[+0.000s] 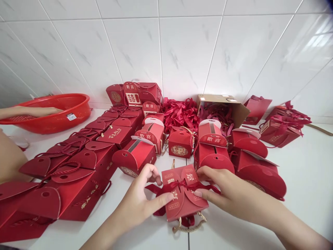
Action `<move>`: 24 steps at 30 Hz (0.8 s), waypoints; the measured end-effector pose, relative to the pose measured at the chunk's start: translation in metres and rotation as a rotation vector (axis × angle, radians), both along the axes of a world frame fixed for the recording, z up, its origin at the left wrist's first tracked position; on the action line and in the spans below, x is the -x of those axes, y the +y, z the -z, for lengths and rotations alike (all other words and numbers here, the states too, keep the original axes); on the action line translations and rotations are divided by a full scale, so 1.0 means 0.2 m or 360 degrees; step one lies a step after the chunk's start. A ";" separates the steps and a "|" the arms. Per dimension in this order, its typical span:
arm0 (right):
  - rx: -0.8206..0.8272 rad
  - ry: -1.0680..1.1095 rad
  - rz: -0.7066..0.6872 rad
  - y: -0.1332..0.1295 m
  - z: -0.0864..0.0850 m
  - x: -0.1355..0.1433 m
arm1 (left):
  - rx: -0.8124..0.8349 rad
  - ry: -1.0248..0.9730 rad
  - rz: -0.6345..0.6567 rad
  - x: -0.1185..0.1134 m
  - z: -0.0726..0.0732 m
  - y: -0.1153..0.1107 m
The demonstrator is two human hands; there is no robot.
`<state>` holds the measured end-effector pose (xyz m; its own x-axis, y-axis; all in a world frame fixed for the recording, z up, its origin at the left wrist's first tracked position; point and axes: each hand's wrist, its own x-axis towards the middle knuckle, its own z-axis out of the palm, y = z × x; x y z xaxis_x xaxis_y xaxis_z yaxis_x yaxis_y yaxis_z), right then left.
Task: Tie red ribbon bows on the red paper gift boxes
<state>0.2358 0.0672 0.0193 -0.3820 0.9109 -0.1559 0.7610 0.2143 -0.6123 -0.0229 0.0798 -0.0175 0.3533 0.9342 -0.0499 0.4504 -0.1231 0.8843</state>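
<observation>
A red gift box (182, 205) with gold characters sits at the front centre, its curved top flaps folded together. Dark red ribbon crosses its top in a knot, with loose ends to both sides, and a gold rope handle hangs at its near edge. On the box's left side is my left hand (145, 198), its thumb on the top and its fingers curled by the far left edge. My right hand (223, 187) holds the opposite side, thumb on top near the ribbon and fingers behind the right edge.
Rows of red boxes (88, 156) fill the left. More boxes (214, 149) stand behind and right, near a ribbon pile (180, 114) and a cardboard box (240, 113). Another person's hand (44, 111) reaches into a red plastic basket (87, 111). Ribbon-tied boxes (281, 132) stand far right.
</observation>
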 end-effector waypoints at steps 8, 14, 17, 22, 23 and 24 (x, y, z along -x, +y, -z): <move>0.0250 0.0546 -0.0083 0.05 -0.02 0.00 | 0.0486 -0.0132 0.0206 -0.01 -0.06 0.02; 0.0073 0.0351 -0.0035 0.06 0.00 -0.02 | 0.0355 -0.0189 0.0038 0.01 -0.06 0.03; -0.0020 0.0332 -0.0073 0.07 0.01 -0.04 | 0.0230 0.0021 -0.0003 0.04 -0.07 0.05; 0.0035 0.0393 -0.0119 0.08 -0.01 -0.06 | 0.0159 0.0160 0.0024 0.09 -0.09 0.07; 0.0050 0.0399 -0.0124 0.08 -0.01 -0.07 | 0.0184 0.0157 0.0042 0.09 -0.09 0.07; 0.0065 0.0409 -0.0126 0.08 -0.02 -0.07 | 0.0217 0.0142 0.0030 0.09 -0.09 0.07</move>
